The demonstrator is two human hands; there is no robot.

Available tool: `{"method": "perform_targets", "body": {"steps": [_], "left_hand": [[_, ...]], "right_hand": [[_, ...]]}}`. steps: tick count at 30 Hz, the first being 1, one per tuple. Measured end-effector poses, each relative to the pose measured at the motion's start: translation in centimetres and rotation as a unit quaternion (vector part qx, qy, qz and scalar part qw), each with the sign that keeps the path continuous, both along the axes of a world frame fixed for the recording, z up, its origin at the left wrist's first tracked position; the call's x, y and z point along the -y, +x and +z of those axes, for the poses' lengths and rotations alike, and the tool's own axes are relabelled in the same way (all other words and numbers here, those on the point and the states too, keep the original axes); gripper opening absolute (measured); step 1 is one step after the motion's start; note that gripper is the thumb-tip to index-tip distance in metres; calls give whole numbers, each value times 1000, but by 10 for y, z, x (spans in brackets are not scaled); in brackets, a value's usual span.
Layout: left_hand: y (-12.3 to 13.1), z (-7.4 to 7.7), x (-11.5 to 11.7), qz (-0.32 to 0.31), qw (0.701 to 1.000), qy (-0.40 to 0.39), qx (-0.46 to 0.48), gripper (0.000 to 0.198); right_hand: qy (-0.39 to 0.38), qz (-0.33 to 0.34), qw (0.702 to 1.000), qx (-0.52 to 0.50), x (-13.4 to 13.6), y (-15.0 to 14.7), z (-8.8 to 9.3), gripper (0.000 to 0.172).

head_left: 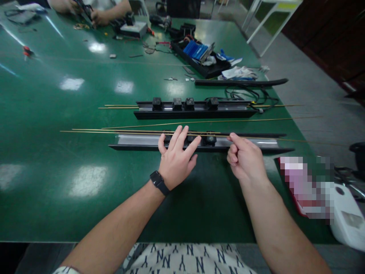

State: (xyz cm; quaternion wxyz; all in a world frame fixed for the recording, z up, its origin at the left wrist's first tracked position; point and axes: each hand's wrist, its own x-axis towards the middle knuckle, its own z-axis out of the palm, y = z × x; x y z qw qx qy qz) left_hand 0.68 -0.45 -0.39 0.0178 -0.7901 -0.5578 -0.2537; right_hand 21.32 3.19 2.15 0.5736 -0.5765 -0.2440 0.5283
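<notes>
In front of me a black metal channel (pixel 134 147) with a pale inner strip lies across the green table. Small black blocks (pixel 211 139) sit in it, partly hidden by my fingers. Thin brass-coloured rods (pixel 91 130) run lengthwise along its far side and stick out past its left end. My left hand (pixel 179 152), a watch on its wrist, is spread palm down over the blocks and rods, fingers apart. To the right, my right hand (pixel 246 154) pinches a brass rod between thumb and forefinger just above the channel. Another brass rod (pixel 171 123) lies slantwise behind.
Farther back lies a second black channel (pixel 194 114) with several blocks and rods. Behind it are a curved black strip (pixel 242 82), cables (pixel 245 93) and a black tray (pixel 196 64). A white device (pixel 348 217) stands at right. Across the table, another person's hands (pixel 99 17) hold a tool.
</notes>
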Motion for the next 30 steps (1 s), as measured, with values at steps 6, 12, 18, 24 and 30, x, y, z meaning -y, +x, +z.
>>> {"method": "perform_targets", "body": {"steps": [6, 12, 18, 24, 30], "left_hand": [[0, 0, 0, -1, 1000, -3, -1, 52], [0, 1, 0, 0, 1000, -2, 1, 51], [-1, 1, 0, -3, 1000, -2, 2, 51], [0, 0, 0, 0, 1000, 4, 0, 51], [0, -2, -1, 1, 1000, 13, -4, 51]], "right_hand": [[-7, -13, 1000, -2, 0, 0, 1, 26], [-4, -17, 1000, 0, 0, 0, 1, 24], [0, -10, 1000, 4, 0, 1, 1, 22], [5, -1, 1000, -8, 0, 1, 1, 23], [12, 0, 1000, -28, -1, 2, 0, 21]]}}
